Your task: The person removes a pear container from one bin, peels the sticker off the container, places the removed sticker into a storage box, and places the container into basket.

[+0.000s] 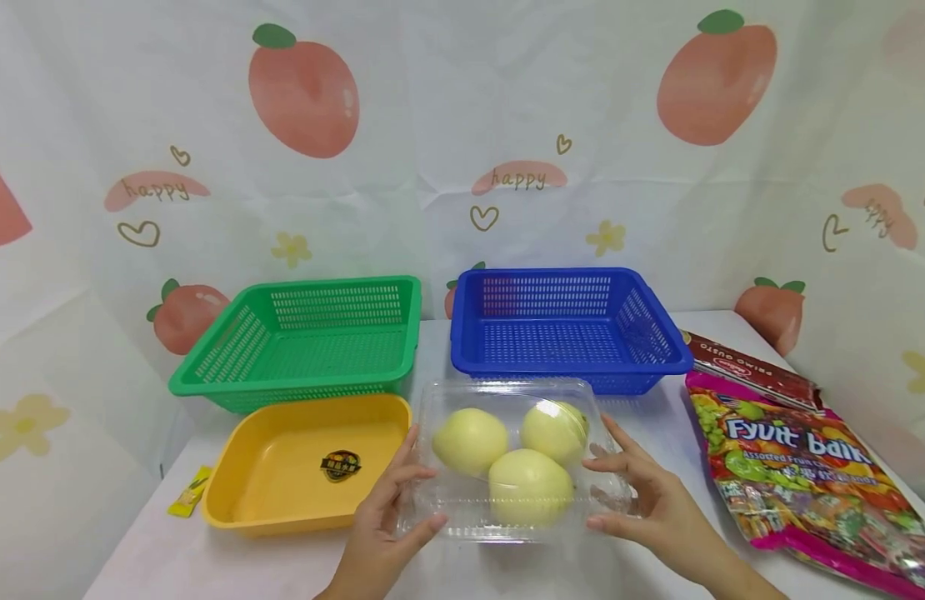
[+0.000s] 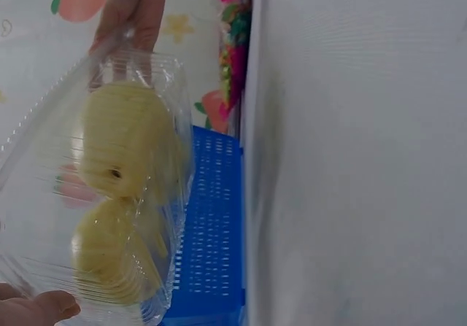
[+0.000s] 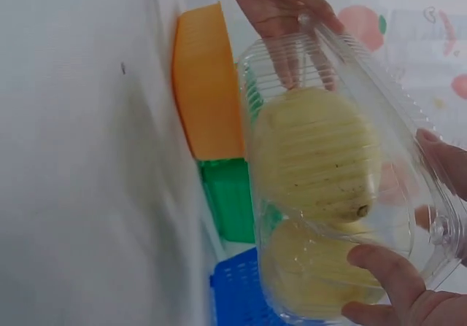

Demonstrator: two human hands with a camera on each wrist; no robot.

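Observation:
A clear plastic clamshell box with three pale yellow, pear-like fruits inside is held up off the table. My left hand grips its left side, and my right hand grips the right side, thumbs toward the near edge. In the left wrist view the fruits show through the ribbed wall, with the right hand at the far end. From the right wrist, the fruits press close to the wall and the left hand holds the other end.
Behind stand a green basket and a blue basket. A yellow tray with a dark sticker is at left, beside a small yellow packet. At right lie a fruit candy bag and a dark red wafer packet.

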